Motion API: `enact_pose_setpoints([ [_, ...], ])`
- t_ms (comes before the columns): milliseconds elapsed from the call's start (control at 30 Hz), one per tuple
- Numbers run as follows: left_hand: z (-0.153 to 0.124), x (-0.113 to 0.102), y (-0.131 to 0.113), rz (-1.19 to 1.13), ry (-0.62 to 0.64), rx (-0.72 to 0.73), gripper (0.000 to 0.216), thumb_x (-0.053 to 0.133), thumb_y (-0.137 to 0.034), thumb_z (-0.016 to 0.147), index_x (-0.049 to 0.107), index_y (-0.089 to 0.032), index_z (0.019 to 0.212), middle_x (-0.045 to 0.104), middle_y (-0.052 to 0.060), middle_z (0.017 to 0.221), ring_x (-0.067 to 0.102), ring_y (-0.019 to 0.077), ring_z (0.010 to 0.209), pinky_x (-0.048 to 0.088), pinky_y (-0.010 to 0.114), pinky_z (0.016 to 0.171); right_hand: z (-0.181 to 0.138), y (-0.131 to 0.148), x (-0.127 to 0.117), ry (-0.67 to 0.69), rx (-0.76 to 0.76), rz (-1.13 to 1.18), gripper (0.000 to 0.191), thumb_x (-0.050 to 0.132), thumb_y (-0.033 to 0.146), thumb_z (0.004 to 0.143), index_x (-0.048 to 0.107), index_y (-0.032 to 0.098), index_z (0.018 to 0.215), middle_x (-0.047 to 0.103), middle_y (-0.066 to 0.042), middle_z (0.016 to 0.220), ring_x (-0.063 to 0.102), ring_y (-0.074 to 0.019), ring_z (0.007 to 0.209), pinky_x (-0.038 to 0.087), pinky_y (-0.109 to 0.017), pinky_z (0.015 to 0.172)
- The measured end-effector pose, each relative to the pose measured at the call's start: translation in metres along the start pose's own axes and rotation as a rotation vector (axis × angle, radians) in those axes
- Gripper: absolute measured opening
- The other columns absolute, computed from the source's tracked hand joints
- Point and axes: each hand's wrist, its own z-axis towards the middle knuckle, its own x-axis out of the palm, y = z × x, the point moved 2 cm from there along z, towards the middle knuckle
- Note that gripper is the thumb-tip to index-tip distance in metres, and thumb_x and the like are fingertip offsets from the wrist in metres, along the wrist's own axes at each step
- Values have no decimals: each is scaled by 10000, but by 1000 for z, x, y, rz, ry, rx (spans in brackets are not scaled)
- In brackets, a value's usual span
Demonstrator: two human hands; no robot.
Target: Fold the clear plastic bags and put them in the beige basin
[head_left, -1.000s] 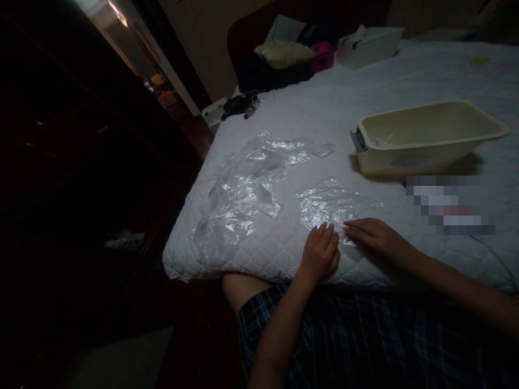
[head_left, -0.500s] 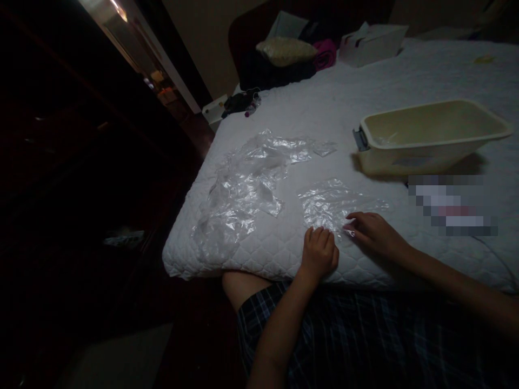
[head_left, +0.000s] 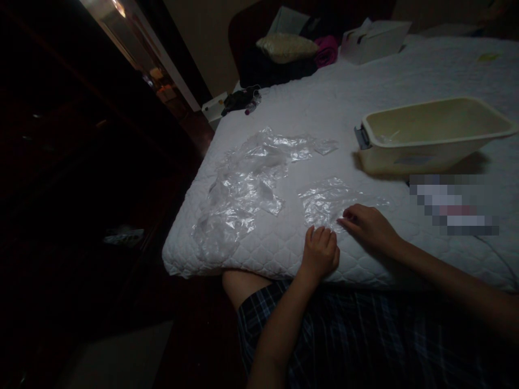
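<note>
A small clear plastic bag (head_left: 326,202) lies flat on the white quilted mattress (head_left: 357,108) just beyond my hands. My right hand (head_left: 367,227) rests on the bag's near right corner with its fingers curled and pinched on the plastic. My left hand (head_left: 320,253) lies on the mattress just below the bag's near edge, fingers bent loosely together, holding nothing that I can see. A heap of several more clear plastic bags (head_left: 247,186) spreads over the mattress to the left.
A cream plastic tub (head_left: 432,135) stands on the mattress at the right. A white box (head_left: 375,38), a beige cushion (head_left: 286,47) and dark and pink clothes (head_left: 326,51) lie at the far end. Left of the bed is dark floor.
My right hand went from lying flat to curling its fingers on the bag's corner and slid slightly left. My left hand drew its fingers back off the bag's edge.
</note>
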Motion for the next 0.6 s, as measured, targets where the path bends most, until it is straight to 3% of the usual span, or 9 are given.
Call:
enact_pose_setpoints([
  [167, 0, -2, 0, 14, 15, 17, 407, 496, -259, 819, 530, -126, 1202, 615, 117, 1119, 524, 246, 1111, 352, 464, 1033, 1, -1, 6, 65, -100, -63, 232, 462, 328, 887, 628, 169, 859, 644, -81, 824, 589, -203, 750, 423, -342, 697],
  [333, -1, 1, 0, 26, -24, 32, 357, 512, -256, 808, 570, -135, 1139, 616, 111, 1123, 518, 255, 1119, 344, 471, 1039, 1, 4, 7, 77, -239, -66, 236, 430, 251, 893, 640, 151, 928, 631, -101, 857, 572, -204, 796, 415, -336, 717],
  [467, -1, 4, 1, 28, -17, 35, 361, 521, -252, 804, 568, -131, 1142, 608, 124, 1140, 509, 259, 1135, 344, 481, 1039, 6, 13, 7, 166, -369, -76, 204, 455, 191, 853, 656, 164, 882, 638, -104, 867, 558, -202, 781, 395, -337, 707],
  [600, -2, 4, 0, 30, -7, 39, 367, 525, -246, 801, 567, -127, 1145, 600, 135, 1145, 505, 268, 1142, 346, 484, 1038, 16, 17, 10, 207, -375, -187, 184, 484, 170, 825, 663, 155, 866, 641, -116, 887, 560, -227, 818, 370, -355, 730],
])
